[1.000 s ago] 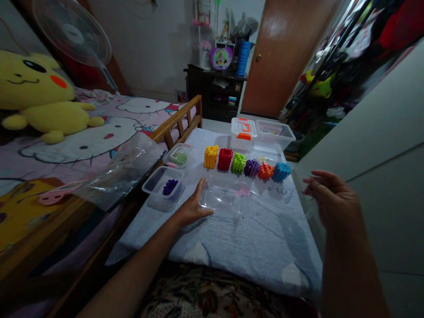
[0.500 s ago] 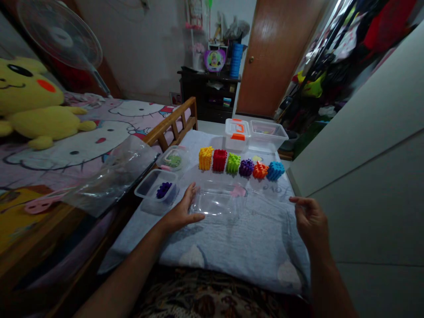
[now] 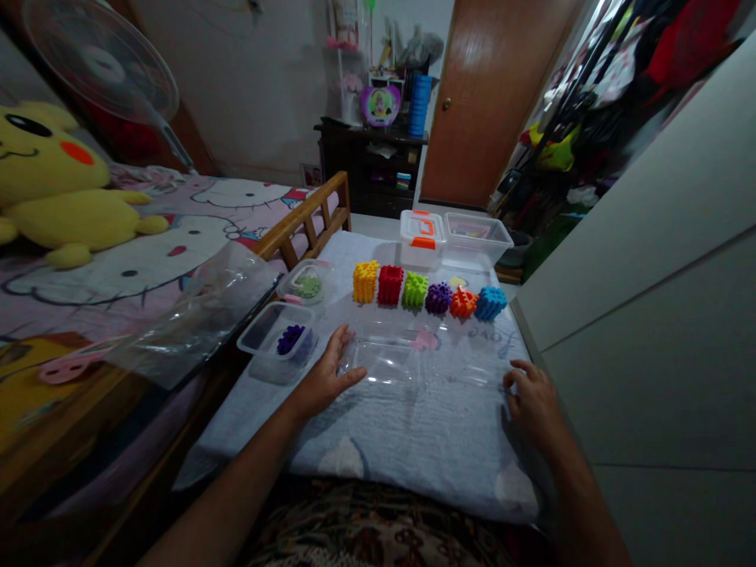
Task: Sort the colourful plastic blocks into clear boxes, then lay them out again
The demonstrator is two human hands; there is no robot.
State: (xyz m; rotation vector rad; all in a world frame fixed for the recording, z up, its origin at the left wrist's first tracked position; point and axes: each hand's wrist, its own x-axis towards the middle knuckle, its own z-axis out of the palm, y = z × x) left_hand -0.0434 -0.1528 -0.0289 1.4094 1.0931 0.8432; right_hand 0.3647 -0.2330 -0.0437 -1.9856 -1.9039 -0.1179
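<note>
Left hand [image 3: 327, 376] spread around the left end of the clear rectangular plastic container [image 3: 387, 368] on the cloth-covered table [image 3: 437, 453], right hand [image 3: 533, 403] curled to its right, pinch indeterminable; a forward push could topple the row of multicoloured notched stacks [image 3: 416, 291] just beyond.

A transparent, rectangular plastic container [image 3: 383, 366] is laid flat on pale blue cloth [image 3: 425, 449]; bright reflections are shown on its surface; a clear panel [image 3: 472, 374] is located at its right, attachment not discernible
</note>
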